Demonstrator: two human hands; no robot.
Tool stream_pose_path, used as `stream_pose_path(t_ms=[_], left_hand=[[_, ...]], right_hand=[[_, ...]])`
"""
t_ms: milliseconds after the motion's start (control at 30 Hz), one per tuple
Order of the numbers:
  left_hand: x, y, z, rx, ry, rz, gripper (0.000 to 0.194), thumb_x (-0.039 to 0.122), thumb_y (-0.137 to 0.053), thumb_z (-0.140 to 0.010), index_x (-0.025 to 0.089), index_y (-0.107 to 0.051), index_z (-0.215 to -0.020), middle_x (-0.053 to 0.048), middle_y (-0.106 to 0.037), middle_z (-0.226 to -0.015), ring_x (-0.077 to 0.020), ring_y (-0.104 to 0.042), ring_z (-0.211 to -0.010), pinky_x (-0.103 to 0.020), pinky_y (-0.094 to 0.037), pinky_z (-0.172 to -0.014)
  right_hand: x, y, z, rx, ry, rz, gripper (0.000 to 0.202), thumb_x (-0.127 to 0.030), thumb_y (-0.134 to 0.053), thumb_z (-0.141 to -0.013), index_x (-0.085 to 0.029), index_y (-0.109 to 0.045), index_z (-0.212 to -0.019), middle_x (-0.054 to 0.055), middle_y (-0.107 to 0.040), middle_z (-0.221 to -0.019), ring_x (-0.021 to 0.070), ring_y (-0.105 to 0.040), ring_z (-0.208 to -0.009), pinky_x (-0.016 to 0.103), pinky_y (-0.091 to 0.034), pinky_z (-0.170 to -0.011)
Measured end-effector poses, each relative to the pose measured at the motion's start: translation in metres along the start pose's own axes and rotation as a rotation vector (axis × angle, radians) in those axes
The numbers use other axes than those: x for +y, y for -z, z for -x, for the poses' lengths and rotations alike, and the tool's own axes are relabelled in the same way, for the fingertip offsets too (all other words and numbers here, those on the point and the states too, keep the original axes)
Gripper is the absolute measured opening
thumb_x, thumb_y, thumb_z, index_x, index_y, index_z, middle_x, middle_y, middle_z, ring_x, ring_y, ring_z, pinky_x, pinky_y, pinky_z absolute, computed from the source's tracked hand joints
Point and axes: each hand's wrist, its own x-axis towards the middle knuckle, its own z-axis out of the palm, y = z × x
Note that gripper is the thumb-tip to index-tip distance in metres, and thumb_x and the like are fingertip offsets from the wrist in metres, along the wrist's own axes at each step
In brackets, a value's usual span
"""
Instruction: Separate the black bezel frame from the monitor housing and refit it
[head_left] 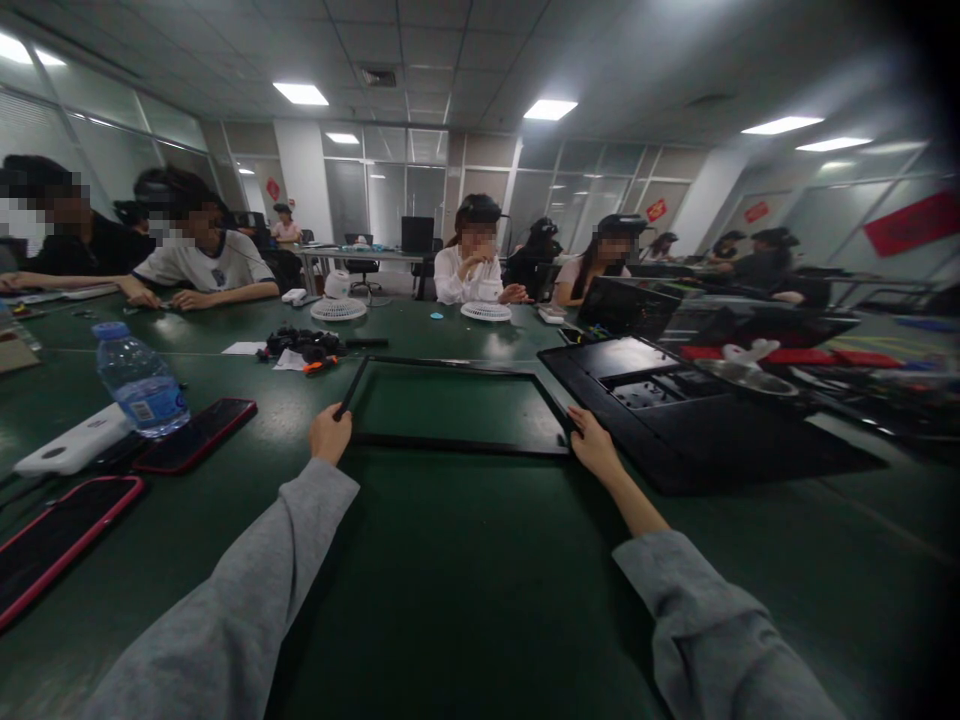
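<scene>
A thin black rectangular frame [457, 444], through whose opening the green table shows, is held by its two short sides in front of me. My left hand [330, 436] is closed around its left side. On the opposite side my right hand [592, 442] grips the frame's edge near the front right corner. Just beyond that hand lies a large flat black panel [750, 440] with a recess holding small parts. Whether the frame's far side touches the table, I cannot tell.
On the left are a water bottle [142, 385], a white power bank [75, 440] and two phones, one a red-rimmed phone [67, 540]. Dark parts [304, 345] lie beyond the frame. Two white fans [337, 308] stand farther back. Several people sit around the green table [465, 580].
</scene>
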Motion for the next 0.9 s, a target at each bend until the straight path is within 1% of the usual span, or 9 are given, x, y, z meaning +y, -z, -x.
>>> stream_pose_path(t_ms=[100,167,333,500,600,733,900], left_hand=[[0.0,0.0,0.0,0.005,-0.02,-0.024,0.043,0.037,-0.055,-0.088,0.02,-0.068,-0.125,-0.013,-0.07,-0.121,-0.0313,-0.063,-0.112,-0.041,-0.048,-0.092],[0.0,0.001,0.001,0.008,-0.041,-0.057,0.042,0.037,-0.056,-0.087,0.02,-0.07,-0.123,-0.014,-0.069,-0.121,-0.0324,-0.062,-0.113,-0.042,-0.047,-0.093],[0.002,0.002,0.003,0.019,-0.102,-0.215,0.041,0.04,-0.057,-0.087,0.021,-0.072,-0.12,-0.015,-0.067,-0.123,-0.0343,-0.059,-0.117,-0.044,-0.047,-0.095],[0.005,0.003,0.005,-0.033,-0.085,-0.294,0.043,0.042,-0.053,-0.088,0.023,-0.07,-0.124,-0.013,-0.066,-0.126,-0.0335,-0.057,-0.118,-0.043,-0.046,-0.095],[0.007,0.005,0.005,-0.067,-0.083,-0.333,0.044,0.041,-0.052,-0.088,0.024,-0.069,-0.125,-0.012,-0.065,-0.128,-0.0326,-0.056,-0.119,-0.042,-0.046,-0.095],[0.008,0.005,0.006,-0.065,-0.083,-0.357,0.044,0.041,-0.052,-0.088,0.024,-0.068,-0.126,-0.012,-0.064,-0.129,-0.0324,-0.055,-0.12,-0.042,-0.045,-0.095],[0.007,0.004,0.006,-0.062,-0.09,-0.347,0.046,0.04,-0.052,-0.087,0.022,-0.067,-0.127,-0.014,-0.063,-0.129,-0.0331,-0.055,-0.12,-0.044,-0.044,-0.096]], right_hand=[[0.002,0.002,0.001,0.02,-0.007,0.017,0.056,-0.008,-0.049,-0.068,-0.018,-0.056,-0.123,0.013,-0.066,-0.127,0.0225,-0.059,-0.124,0.046,-0.039,-0.112],[0.004,0.003,0.001,0.033,-0.015,0.043,0.055,-0.008,-0.05,-0.07,-0.018,-0.056,-0.123,0.013,-0.066,-0.127,0.022,-0.06,-0.123,0.045,-0.04,-0.111],[0.008,0.007,0.001,0.08,-0.046,0.145,0.05,-0.011,-0.051,-0.075,-0.018,-0.058,-0.124,0.013,-0.067,-0.124,0.0223,-0.063,-0.118,0.045,-0.044,-0.106],[0.005,0.01,0.002,0.117,-0.111,0.24,0.046,-0.014,-0.054,-0.078,-0.019,-0.06,-0.124,0.013,-0.07,-0.119,0.0247,-0.065,-0.114,0.044,-0.047,-0.102],[0.003,0.011,0.003,0.119,-0.132,0.265,0.044,-0.017,-0.054,-0.081,-0.018,-0.061,-0.125,0.013,-0.07,-0.119,0.0254,-0.065,-0.114,0.043,-0.047,-0.101],[-0.001,0.011,0.004,0.12,-0.155,0.277,0.042,-0.02,-0.054,-0.083,-0.017,-0.061,-0.125,0.013,-0.07,-0.119,0.0262,-0.064,-0.115,0.043,-0.046,-0.102],[-0.007,0.012,0.003,0.068,-0.182,0.274,0.049,-0.017,-0.051,-0.081,-0.016,-0.059,-0.13,0.013,-0.067,-0.126,0.0259,-0.063,-0.117,0.042,-0.044,-0.105]])
